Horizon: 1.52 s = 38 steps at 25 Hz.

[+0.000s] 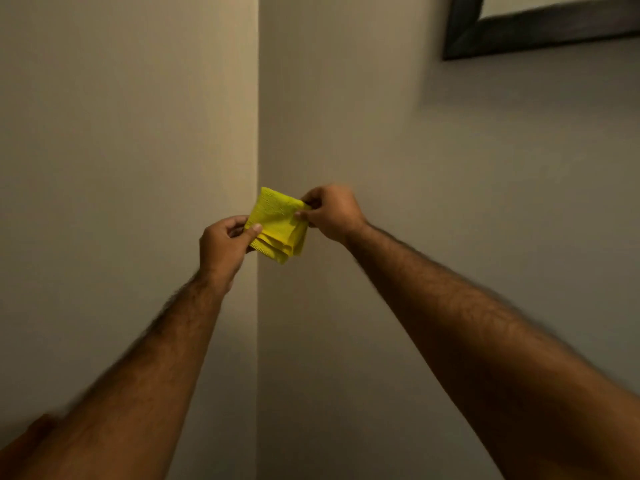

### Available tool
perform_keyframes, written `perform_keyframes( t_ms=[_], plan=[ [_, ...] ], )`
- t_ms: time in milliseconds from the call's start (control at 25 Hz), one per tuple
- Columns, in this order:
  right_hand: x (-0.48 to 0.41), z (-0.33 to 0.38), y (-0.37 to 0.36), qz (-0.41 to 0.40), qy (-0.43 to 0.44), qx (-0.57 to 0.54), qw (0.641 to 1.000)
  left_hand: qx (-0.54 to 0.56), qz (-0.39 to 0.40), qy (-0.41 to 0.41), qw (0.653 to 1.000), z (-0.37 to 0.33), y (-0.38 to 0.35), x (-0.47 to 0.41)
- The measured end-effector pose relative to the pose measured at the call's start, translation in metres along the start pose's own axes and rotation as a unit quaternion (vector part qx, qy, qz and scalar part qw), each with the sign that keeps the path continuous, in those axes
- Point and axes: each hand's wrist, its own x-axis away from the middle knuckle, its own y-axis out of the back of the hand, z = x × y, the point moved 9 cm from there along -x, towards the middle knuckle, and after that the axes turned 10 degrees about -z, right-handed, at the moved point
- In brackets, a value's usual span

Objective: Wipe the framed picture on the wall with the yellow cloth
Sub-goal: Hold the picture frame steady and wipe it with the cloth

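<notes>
I have my left hand (225, 247) and right hand (330, 211) both pinched on the folded yellow cloth (278, 225), with the dark-framed picture (519, 32) far up right, nearer my right hand

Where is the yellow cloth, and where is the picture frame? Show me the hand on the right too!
yellow cloth (277, 225): head view, middle of its folded face.
picture frame (540, 31): head view, dark bottom bar.
right hand (334, 213): head view, back of the hand.
</notes>
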Motion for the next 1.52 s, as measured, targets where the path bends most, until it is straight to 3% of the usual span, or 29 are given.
perform_keyframes(
  t_ms=[280, 480, 720, 960, 1080, 1160, 1240, 1280, 1360, 1400, 1440, 1520],
  plan=[
    [-0.03, 0.056, 0.189, -0.139, 0.043, 0.039, 0.989, 0.092, 0.049, -0.065, 0.992, -0.142, -0.113, -0.012],
    [-0.026, 0.113, 0.324, -0.255, 0.104, 0.07, 0.959, 0.186, 0.091, -0.096, 0.974, -0.269, -0.189, -0.014],
    [0.015, 0.17, 0.49, -0.449, 0.215, 0.197, 0.845, 0.278, 0.082, -0.099, 0.952, -0.4, -0.237, -0.031],
    [0.049, 0.137, 0.606, -0.518, 0.175, 0.403, 0.734, 0.29, 0.027, -0.065, 0.954, -0.433, -0.274, -0.047],
    [0.05, 0.107, 0.627, -0.493, 0.118, 0.452, 0.734, 0.142, -0.095, -0.178, 0.969, -0.432, -0.271, -0.035],
    [0.045, 0.087, 0.631, -0.467, 0.095, 0.471, 0.742, 0.06, -0.145, -0.304, 0.94, -0.445, -0.273, -0.019],
    [0.042, 0.07, 0.629, -0.45, 0.083, 0.47, 0.755, -0.013, -0.155, -0.372, 0.915, -0.454, -0.283, -0.004],
    [0.041, 0.064, 0.628, -0.448, 0.084, 0.469, 0.756, -0.059, -0.168, -0.403, 0.898, -0.458, -0.289, 0.002],
    [0.039, 0.056, 0.626, -0.458, 0.086, 0.468, 0.751, -0.143, -0.203, -0.524, 0.814, -0.474, -0.303, 0.022],
    [0.039, 0.054, 0.625, -0.465, 0.088, 0.466, 0.747, -0.167, -0.178, -0.577, 0.78, -0.477, -0.314, 0.029],
    [0.039, 0.052, 0.624, -0.471, 0.092, 0.466, 0.743, -0.168, -0.122, -0.596, 0.775, -0.475, -0.325, 0.029],
    [0.04, 0.048, 0.619, -0.477, 0.109, 0.485, 0.725, -0.133, -0.011, -0.573, 0.808, -0.461, -0.339, 0.023]
  ],
)
